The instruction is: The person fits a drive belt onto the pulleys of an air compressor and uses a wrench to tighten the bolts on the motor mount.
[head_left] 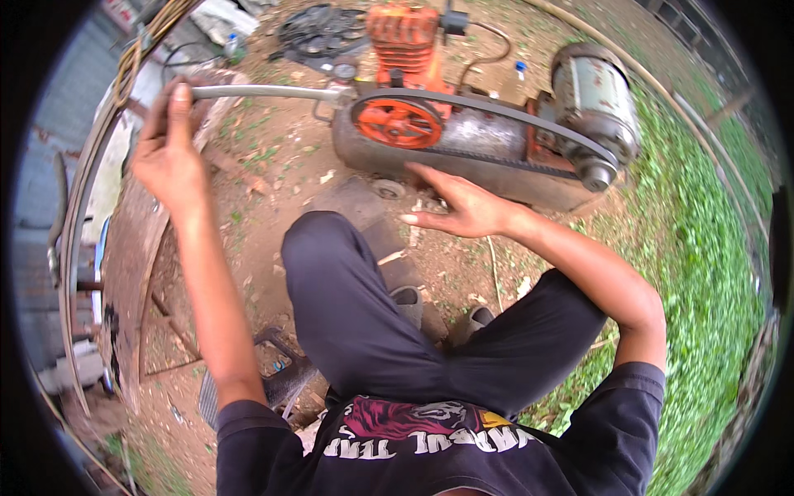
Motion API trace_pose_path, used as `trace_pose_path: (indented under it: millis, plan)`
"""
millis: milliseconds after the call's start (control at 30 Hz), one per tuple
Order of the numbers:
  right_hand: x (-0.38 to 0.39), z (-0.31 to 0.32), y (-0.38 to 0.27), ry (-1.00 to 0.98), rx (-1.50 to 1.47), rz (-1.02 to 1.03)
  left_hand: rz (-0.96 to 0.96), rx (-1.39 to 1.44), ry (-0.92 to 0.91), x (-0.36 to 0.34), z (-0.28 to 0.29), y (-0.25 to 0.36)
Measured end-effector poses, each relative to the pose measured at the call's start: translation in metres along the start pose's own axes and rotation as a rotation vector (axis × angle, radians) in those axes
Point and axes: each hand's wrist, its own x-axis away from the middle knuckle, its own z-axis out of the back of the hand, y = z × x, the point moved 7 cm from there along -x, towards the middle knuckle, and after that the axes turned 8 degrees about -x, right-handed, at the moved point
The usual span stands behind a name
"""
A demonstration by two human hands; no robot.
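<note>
My left hand (172,153) is raised at the left, fingers and thumb closed on the end of a grey hose (256,91). From there the hose runs right to the left end of an air compressor's tank (496,178). In front of the tank, my right hand (463,207) is open, thumb and fingers apart, holding nothing. Whether its fingertips touch the tank I cannot tell. An orange pulley wheel (397,124) and a black drive belt (513,116) sit on the tank's near side. Behind them stands the orange pump head (403,37); the grey motor (591,91) is at the right.
A round pressure gauge (344,72) is by the hose's tank end. A dark bundle (318,33) lies behind it. At the left is a wooden board (136,273) beside corrugated metal sheets (37,207). Grass (703,273) covers the right side. My knees are bent before the tank.
</note>
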Motion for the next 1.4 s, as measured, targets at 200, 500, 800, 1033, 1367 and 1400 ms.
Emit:
trace_pose_path:
  millis: [200, 500, 800, 1033, 1367, 1400]
  plan:
    - [0.032, 0.074, -0.074, 0.653, -0.525, 0.234, 0.731, 0.691, -0.428, 0.161, -0.15, -0.031]
    - [0.069, 0.19, -0.098, 0.948, -0.543, 0.001, -0.415, -0.162, -0.632, 0.138, -0.227, 0.048]
    - [-0.035, 0.208, -0.032, 0.591, -0.013, -0.014, -0.627, -0.463, -1.038, 0.209, -0.267, 0.018]
    - [-0.042, 0.164, 0.04, 0.282, -0.164, -0.393, -0.602, -0.474, -1.126, 0.21, -0.263, 0.02]
    - [-0.052, 0.149, 0.085, 0.262, 0.003, -0.43, -0.573, -0.466, -1.215, 0.213, -0.263, 0.019]
    - [-0.055, 0.147, 0.084, 0.25, 0.033, -0.485, -0.57, -0.466, -1.219, 0.213, -0.263, 0.017]
